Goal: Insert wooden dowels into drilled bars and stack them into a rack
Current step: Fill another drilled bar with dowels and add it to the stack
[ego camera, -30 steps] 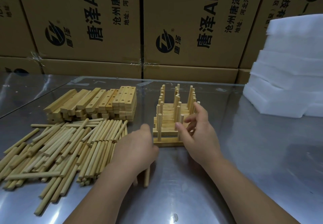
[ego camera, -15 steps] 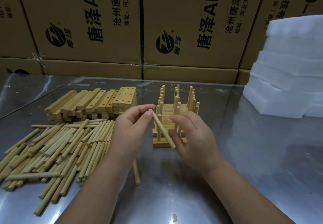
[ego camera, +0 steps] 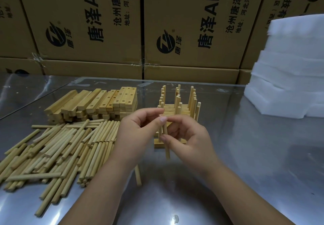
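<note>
I see brown cardboard boxes stacked across the top of the frame. Each is printed in black with a round logo, the characters "唐泽" and large letters "AH4", cut off by the top edge. Smaller lines begin "沧州唐泽通" and "地址:河北河间"; the rest I cannot read.

At centre frame, my left hand and right hand meet on one dowel. It is held nearly upright, in front of the rack's near left corner. The left thumb and forefinger are curled in and pinch its top end. The right thumb and fingers pinch it lower down, with the other right fingers loosely bent. Its bottom end hangs free below the right thumb.

The rack stands just behind the hands, with three rows of upright dowels rising from stacked bars.

A loose pile of dowels fills the lower left, reaching the left edge. Drilled bars are stacked behind it, left of the rack. One stray dowel lies under my left forearm.

White foam sheets are stacked at the right edge. The shiny metal counter lies bare between the rack and the foam, and across the lower right.
</note>
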